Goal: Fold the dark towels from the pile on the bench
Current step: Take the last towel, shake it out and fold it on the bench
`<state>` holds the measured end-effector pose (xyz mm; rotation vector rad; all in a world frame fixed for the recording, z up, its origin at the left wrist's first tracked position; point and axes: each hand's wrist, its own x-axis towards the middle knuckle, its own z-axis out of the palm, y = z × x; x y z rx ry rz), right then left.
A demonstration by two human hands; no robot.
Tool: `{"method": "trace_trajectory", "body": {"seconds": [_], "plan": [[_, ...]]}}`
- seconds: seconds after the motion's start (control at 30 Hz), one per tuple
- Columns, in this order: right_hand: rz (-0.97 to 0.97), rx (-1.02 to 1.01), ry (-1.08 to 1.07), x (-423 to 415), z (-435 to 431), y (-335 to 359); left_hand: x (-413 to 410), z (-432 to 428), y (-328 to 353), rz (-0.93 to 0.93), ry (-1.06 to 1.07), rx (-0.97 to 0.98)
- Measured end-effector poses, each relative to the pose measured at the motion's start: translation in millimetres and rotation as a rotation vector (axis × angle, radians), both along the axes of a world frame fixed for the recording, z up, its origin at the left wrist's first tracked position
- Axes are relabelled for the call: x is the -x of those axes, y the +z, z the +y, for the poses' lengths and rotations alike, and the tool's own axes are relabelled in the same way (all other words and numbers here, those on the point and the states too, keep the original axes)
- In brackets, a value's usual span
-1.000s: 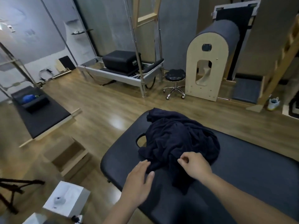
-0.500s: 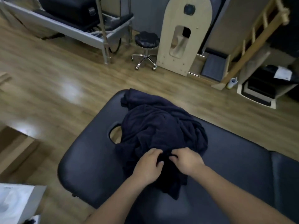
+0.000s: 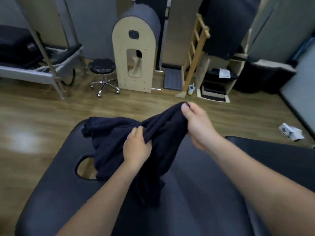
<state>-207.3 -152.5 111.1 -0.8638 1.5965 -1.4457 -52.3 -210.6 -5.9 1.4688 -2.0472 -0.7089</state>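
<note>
A dark navy towel is lifted off the black padded bench. My right hand pinches its top edge high above the bench, and the cloth hangs down from there. My left hand grips a bunched fold of the same towel lower down. The remaining pile of dark towels lies crumpled at the head end of the bench, beside the face hole. How many towels are in the pile is hidden by the folds.
Beyond the bench is wooden floor. A rolling stool, an arched wooden barrel, a wooden ladder and a metal-framed bed stand along the far wall. A small white box lies on the floor at right.
Both hands went from resting on the pile to gripping a towel. My right hand has raised its edge up and to the right, pulling the towel off the pile. The camera tilted up.
</note>
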Motion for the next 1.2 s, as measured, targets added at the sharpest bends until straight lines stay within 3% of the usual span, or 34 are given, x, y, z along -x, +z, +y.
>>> {"method": "trace_trajectory", "body": {"seconds": [0.17, 0.3, 0.4, 0.5, 0.57, 0.63, 0.67, 0.9, 1.07, 1.13, 1.2], "plan": [[0.008, 0.37, -0.273, 90.4, 60.1, 180.3, 39.3, 16.0, 78.8, 0.003, -0.036, 0.132], [0.295, 0.531, -0.384, 148.4, 146.6, 266.1, 88.2, 58.1, 173.5, 0.295, -0.126, 0.218], [0.48, 0.444, -0.363, 185.9, 206.6, 261.7, 128.6, 102.3, 263.0, 0.392, -0.202, 0.361], [0.805, 0.176, -0.352, 215.9, 261.6, 235.0, 176.2, 160.2, 338.6, 0.376, -0.316, 0.542], [0.756, 0.04, -0.155, 218.2, 295.1, 221.1, 211.1, 209.0, 362.3, 0.292, -0.436, 0.654], [0.637, 0.072, 0.105, 208.9, 315.9, 209.8, 240.5, 255.3, 369.0, 0.216, -0.549, 0.712], [0.653, 0.108, 0.113, 207.6, 323.1, 205.6, 253.2, 272.7, 366.9, 0.18, -0.585, 0.731], [0.969, 0.091, -0.423, 257.8, 395.2, 215.7, 279.5, 311.3, 361.7, 0.137, -0.577, 0.836], [0.992, -0.118, -0.503, 290.2, 417.9, 199.8, 310.9, 342.1, 367.1, 0.146, -0.642, 0.801], [0.965, -0.086, -0.589, 302.5, 423.9, 188.9, 322.4, 345.1, 364.4, 0.139, -0.631, 0.753], [1.057, 0.051, -0.668, 301.4, 426.4, 177.4, 332.8, 342.7, 357.4, 0.158, -0.59, 0.705]]}}
